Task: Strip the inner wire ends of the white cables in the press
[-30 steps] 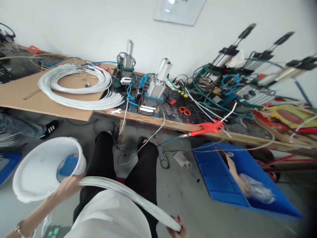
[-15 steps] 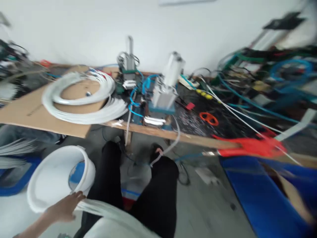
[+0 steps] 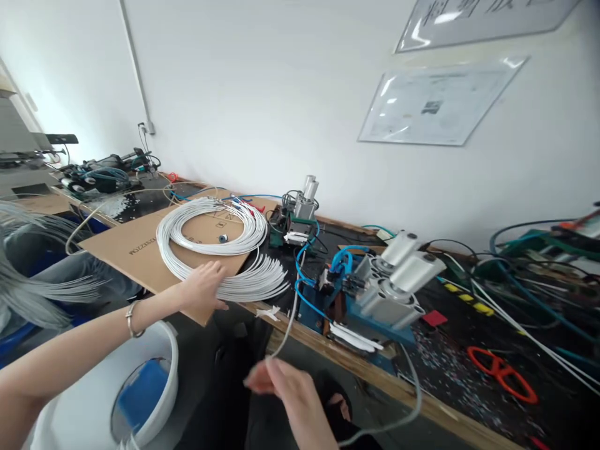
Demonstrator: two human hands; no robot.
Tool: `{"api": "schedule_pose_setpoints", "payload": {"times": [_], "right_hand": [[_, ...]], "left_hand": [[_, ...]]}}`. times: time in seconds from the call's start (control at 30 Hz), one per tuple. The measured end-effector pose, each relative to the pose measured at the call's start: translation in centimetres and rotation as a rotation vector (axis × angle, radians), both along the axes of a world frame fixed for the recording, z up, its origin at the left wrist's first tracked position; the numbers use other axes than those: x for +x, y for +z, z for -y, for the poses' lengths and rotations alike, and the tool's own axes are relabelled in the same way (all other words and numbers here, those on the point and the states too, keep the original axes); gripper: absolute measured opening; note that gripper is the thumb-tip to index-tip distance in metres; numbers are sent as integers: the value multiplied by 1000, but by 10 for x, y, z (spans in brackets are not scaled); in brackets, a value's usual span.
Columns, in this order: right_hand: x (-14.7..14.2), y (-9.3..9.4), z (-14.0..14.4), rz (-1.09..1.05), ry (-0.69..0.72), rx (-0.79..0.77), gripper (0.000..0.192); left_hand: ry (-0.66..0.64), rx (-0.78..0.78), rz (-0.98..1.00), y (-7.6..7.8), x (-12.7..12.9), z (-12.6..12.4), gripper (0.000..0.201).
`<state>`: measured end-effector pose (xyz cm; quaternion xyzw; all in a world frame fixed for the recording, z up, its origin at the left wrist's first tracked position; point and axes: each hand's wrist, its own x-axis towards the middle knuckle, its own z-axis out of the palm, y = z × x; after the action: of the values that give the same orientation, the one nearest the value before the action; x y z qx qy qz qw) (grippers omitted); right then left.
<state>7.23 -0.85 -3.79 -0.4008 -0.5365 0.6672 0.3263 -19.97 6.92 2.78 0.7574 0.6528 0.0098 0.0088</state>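
Note:
On the cardboard sheet (image 3: 140,240) lies a big coil of thin white wires (image 3: 171,234), its loose cut ends fanned out over the bench edge. My left hand (image 3: 204,287), with a bangle at the wrist, is closed around the near side of this coil, fingers over the top and thumb below. My right hand (image 3: 285,381) hovers over my lap, in front of the bench edge, slightly blurred. Its fingers are loosely bent and apart from the thumb, with nothing seen in them. A grey tube (image 3: 291,319) hangs down just behind it.
A white bucket (image 3: 171,369) stands at lower left with something blue inside. Two pneumatic presses (image 3: 389,287) (image 3: 302,212) with blue hoses sit on the bench. Orange-handled scissors (image 3: 501,372) lie at right. More white wires (image 3: 51,281) hang at far left.
My view has swung left and up. My left hand has gone from the wire bundle over my lap to the coil on the cardboard. My right hand has come into view.

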Motion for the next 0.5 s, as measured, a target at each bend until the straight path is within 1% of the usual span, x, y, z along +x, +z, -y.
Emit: {"api": "schedule_pose_setpoints", "payload": {"times": [0.03,0.1,0.13,0.17,0.23,0.3,0.33,0.4,0.5], "right_hand": [[-24,5,-17,-92,-39,-42,67],[-63,7,-45,-138,-80,-60,73],[-77,6,-55,-150,-99,-72,75],[-87,4,-64,-156,-113,-80,76],[-98,2,-75,-185,-138,-101,75],[-105,8,-81,-252,-173,-104,72],[-109,15,-84,-301,-195,-95,69],[-121,34,-91,-418,-247,-63,61],[-144,69,-106,-571,-307,-26,46]], "left_hand": [[3,-4,-13,-6,0,-6,41],[12,-21,-24,-14,-2,-12,35],[19,-31,-22,-14,-3,-13,34],[27,-40,-16,-13,-6,-12,33],[48,-38,5,-5,-11,-9,30],[76,3,34,5,-14,-2,27],[91,35,50,9,-15,3,26],[114,108,86,14,-12,12,22],[103,199,137,14,-7,25,13]]}}
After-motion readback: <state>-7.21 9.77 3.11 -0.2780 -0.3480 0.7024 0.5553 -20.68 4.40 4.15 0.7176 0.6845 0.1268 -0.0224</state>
